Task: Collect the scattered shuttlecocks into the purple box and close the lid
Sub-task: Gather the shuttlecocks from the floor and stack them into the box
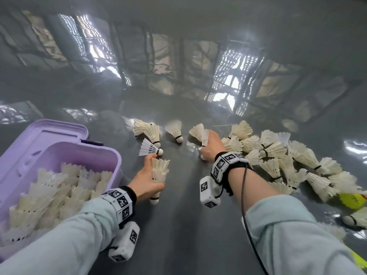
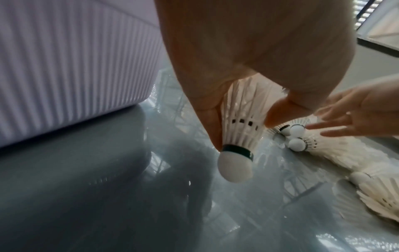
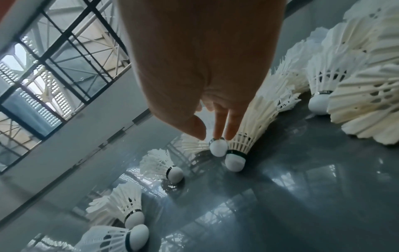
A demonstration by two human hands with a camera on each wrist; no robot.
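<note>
The purple box (image 1: 111, 155) stands at the left, lid (image 1: 49, 132) open behind it, holding several white shuttlecocks (image 1: 59, 187). My left hand (image 1: 148, 182) grips one shuttlecock (image 1: 159, 171) just right of the box, cork down; the left wrist view shows the shuttlecock's cork (image 2: 235, 168) hanging above the floor. My right hand (image 1: 209, 148) is farther out, holding a shuttlecock (image 1: 204, 135). In the right wrist view that shuttlecock (image 3: 257, 126) lies under the fingers (image 3: 232, 122), whose tips touch a second cork (image 3: 218, 147). A long pile of shuttlecocks (image 1: 278, 155) lies to the right.
Loose shuttlecocks (image 1: 174, 131) lie on the glossy grey floor (image 1: 178, 225) between the hands and beyond them. A yellow object (image 1: 349, 201) sits at the pile's near right end. The box's ribbed wall (image 2: 75, 68) is close on the left hand's left.
</note>
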